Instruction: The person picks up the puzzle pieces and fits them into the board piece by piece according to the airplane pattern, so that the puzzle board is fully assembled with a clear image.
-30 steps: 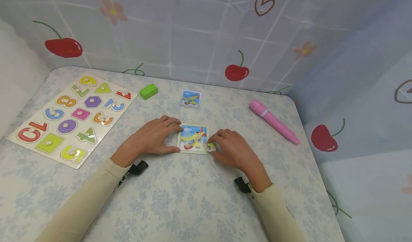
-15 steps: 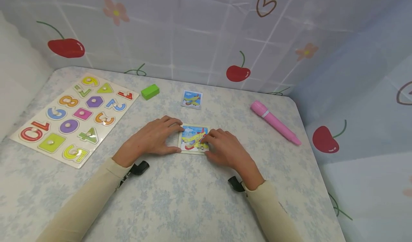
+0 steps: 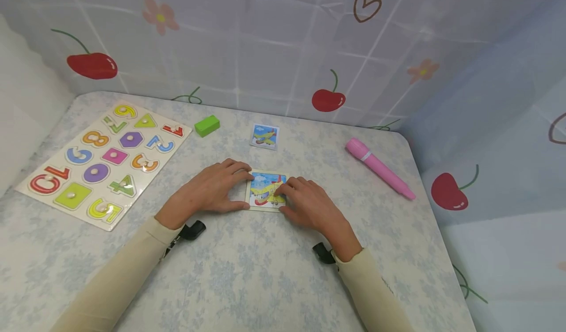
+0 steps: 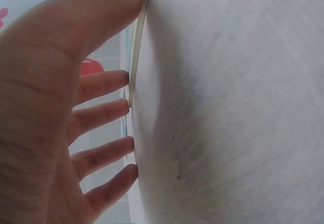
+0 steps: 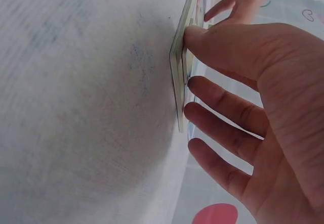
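A small square jigsaw puzzle (image 3: 262,202) with a yellow airplane picture lies in a pale frame at the middle of the table. My left hand (image 3: 216,187) rests at its left side with fingers spread; in the left wrist view, the thumb (image 4: 109,16) lies on the frame's edge. My right hand (image 3: 314,204) reaches over the right part of the puzzle, pinching a puzzle piece at the lower right. Seen from the right wrist, this puzzle piece (image 5: 186,64) sits slightly above the frame (image 5: 175,67), with the thumb (image 5: 202,39) at its edge. My right index fingertip is hidden there.
Behind the puzzle lies a small airplane picture card (image 3: 265,137). A green block (image 3: 207,125) stands to its left, beside a large number-and-shape peg board (image 3: 103,162). A pink pen-shaped toy (image 3: 380,168) lies at right. Patterned curtains hang behind and to the right.
My right hand has moved left, bringing the puzzle piece from beside the frame onto the puzzle's lower right. My left hand stays at the frame's left side.
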`<state>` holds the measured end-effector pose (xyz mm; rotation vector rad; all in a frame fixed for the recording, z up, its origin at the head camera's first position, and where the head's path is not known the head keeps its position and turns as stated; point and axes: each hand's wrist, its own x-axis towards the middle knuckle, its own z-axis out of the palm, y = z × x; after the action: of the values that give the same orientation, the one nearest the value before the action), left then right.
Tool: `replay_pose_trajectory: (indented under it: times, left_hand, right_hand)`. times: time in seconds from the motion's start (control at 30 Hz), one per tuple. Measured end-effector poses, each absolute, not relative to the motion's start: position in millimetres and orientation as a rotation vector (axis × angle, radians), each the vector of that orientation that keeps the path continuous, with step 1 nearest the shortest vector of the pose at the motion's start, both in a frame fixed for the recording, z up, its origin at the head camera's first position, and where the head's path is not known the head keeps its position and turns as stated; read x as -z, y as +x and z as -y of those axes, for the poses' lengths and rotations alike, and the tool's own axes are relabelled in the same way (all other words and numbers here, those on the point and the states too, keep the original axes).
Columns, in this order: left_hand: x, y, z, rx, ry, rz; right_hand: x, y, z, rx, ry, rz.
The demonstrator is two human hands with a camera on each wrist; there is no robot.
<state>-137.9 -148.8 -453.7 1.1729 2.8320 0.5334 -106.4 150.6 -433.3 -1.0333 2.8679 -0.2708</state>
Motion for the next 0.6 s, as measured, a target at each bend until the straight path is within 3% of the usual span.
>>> replay_pose_trajectory:
  times: [0.6]
  left_hand:
    - [453.1, -135.4, 149.9, -0.61, 1.09, -2.793]
  right_hand:
    - [430.1, -106.1, -155.5, 0.411, -1.075, -2.777]
